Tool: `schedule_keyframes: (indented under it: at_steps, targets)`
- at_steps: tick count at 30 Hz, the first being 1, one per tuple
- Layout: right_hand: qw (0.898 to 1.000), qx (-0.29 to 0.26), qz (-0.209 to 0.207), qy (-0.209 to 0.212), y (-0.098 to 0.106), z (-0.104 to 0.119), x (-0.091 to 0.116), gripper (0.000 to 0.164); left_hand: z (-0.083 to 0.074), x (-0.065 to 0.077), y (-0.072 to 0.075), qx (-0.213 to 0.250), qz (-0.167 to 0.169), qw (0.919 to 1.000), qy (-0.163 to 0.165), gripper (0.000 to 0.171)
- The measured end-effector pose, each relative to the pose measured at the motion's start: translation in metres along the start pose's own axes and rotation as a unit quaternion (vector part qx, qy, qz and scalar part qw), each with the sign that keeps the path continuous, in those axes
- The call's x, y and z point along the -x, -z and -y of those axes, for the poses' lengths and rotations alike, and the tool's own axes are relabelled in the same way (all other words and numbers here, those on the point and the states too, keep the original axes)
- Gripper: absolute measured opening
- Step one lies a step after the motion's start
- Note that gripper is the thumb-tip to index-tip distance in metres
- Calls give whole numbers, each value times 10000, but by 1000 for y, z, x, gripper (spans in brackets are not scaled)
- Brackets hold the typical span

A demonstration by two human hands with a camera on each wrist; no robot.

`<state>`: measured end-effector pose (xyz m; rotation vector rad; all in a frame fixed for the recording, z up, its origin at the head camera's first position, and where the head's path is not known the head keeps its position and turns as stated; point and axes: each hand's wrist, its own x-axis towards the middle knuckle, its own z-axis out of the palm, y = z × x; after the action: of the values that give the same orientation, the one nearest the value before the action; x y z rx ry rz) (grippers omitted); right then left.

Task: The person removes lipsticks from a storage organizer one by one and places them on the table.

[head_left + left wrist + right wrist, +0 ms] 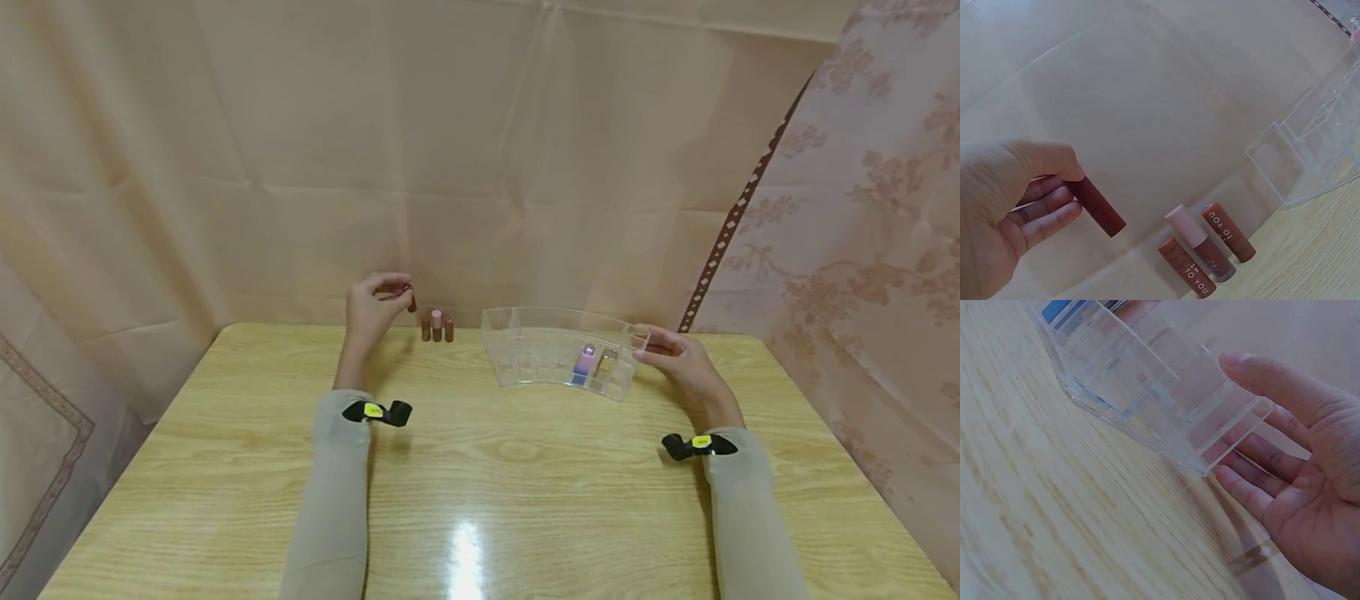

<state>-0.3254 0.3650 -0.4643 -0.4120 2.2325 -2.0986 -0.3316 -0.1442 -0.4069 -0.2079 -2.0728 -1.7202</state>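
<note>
My left hand (372, 310) pinches a dark red lipstick tube (1102, 209) between thumb and fingers, raised above the table's back edge. Just right of it, three tubes stand upright on the table: a brown-red lip tube (1186, 269), a pink-capped lip gloss (1200, 244) and another brown-red lip tube (1229, 232). Farther right is a clear curved organizer (498, 354) with several compartments. A purple-blue bottle (584, 364) and an amber bottle (606, 364) sit in its right part. With thumb and fingers, my right hand (686, 362) holds the organizer's right end.
The wood-grain table (510, 475) stretches toward me, with a bright reflection near its front. A beige curtain (450, 167) hangs right behind its back edge. Patterned cloth (862, 250) hangs at the right.
</note>
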Motion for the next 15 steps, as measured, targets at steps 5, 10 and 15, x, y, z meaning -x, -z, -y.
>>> schedule_keyframes:
  at_steps: [5,10,15]
  targets:
    - [9999,92,-17,-90,0,2,0,53,1,1,2,-10,42,9999,164,23]
    - [9994,282,-30,-188,0,4,1,55,-1,3,1,-78,109,9991,399,25]
    - [9992,335,-9,-210,-1,5,2,56,-4,8,2,-129,265,9982,528,26]
